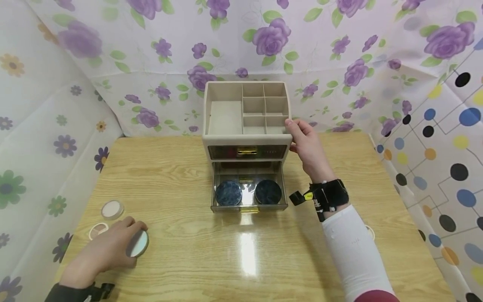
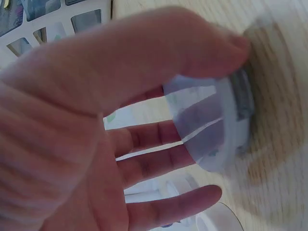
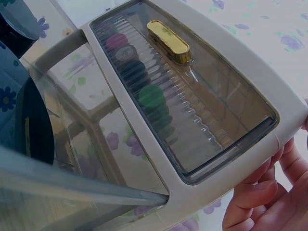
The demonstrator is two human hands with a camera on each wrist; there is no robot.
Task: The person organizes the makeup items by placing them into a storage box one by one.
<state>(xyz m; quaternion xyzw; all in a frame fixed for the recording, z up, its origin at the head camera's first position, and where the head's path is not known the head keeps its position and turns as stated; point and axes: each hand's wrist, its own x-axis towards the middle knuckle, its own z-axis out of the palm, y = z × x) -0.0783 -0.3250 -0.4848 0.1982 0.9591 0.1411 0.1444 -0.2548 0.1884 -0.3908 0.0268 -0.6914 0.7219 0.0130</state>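
Note:
My left hand [image 1: 113, 243] is at the lower left of the table and grips a round compact [image 1: 138, 244] by its rim between thumb and fingers. Its shiny, mirror-like face reflects the fingers in the left wrist view. My right hand [image 1: 307, 144] holds the right side of a cream drawer organizer [image 1: 247, 137], thumb on the top edge. Pulled out at the organizer's bottom is a clear smoky drawer [image 1: 247, 208]. Inside lie two dark blue marbled round cases [image 1: 228, 193], side by side. The closed upper drawer [image 3: 192, 91] has a gold handle; pink, dark and green round items show through.
Left of my left hand lie a round white-topped compact [image 1: 112, 209] and a white-rimmed round piece [image 1: 99, 230]. A white ring-shaped edge [image 1: 371, 232] peeks out behind my right sleeve. Floral cloth [image 1: 162, 105] hangs behind the wooden table [image 1: 181, 260].

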